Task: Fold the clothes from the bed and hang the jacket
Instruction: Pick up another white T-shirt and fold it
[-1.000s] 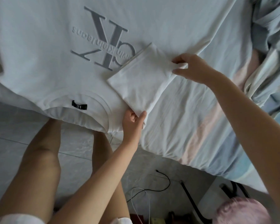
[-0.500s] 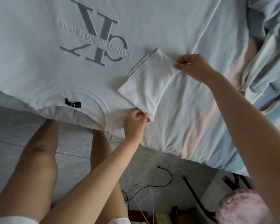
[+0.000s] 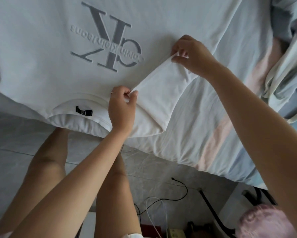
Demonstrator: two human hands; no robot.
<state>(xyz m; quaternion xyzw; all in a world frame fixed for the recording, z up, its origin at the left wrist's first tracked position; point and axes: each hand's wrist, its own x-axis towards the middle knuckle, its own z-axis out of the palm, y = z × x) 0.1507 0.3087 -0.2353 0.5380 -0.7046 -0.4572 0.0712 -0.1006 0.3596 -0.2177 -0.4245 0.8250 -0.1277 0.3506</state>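
Note:
A white T-shirt [image 3: 41,48] with a large grey logo lies spread front-up on the bed, its collar and black neck label [image 3: 84,111] at the bed's near edge. Its right sleeve [image 3: 158,93] is lifted off the bed and folded toward the shirt's body. My left hand [image 3: 122,109] pinches the sleeve's fold near the shoulder, beside the collar. My right hand [image 3: 190,54] pinches the sleeve's far end near the logo. No jacket shows in this view.
The bed sheet [image 3: 213,134] is pale with pink and blue stripes. A crumpled blue-grey cloth pile [image 3: 288,54] lies at the right. Below the bed edge are my bare legs, tiled floor, cables [image 3: 161,201] and a pink fluffy item [image 3: 264,222].
Both hands have pinched the sleeve and lifted it off the bed, carrying it leftward over the shirt's side. The sleeve lay flat a second ago.

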